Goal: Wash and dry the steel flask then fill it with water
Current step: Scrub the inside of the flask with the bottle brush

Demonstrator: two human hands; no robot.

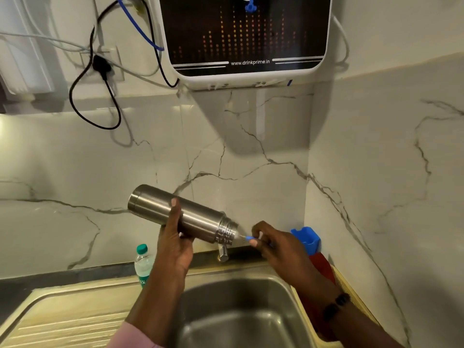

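Steel flask [180, 213] lies tilted above the sink [241, 320], threaded mouth pointing right, gripped around its body by the left hand [173, 247]. At that mouth, the right hand [276, 244] pinches a thin blue-handled brush [247, 237]. Beside the sink, a plastic bottle [143, 263] stands on the worktop [50, 277].

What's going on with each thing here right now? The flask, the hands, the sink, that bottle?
Steel flask: uncapped, held tilted, mouth pointing right.
Left hand: gripping the flask body.
Right hand: holding a blue-handled brush at the flask mouth.
Brush: tip at or in the mouth.
Sink: no standing water seen.
Tap: no water seen running.
Plastic bottle: upright, green cap on.
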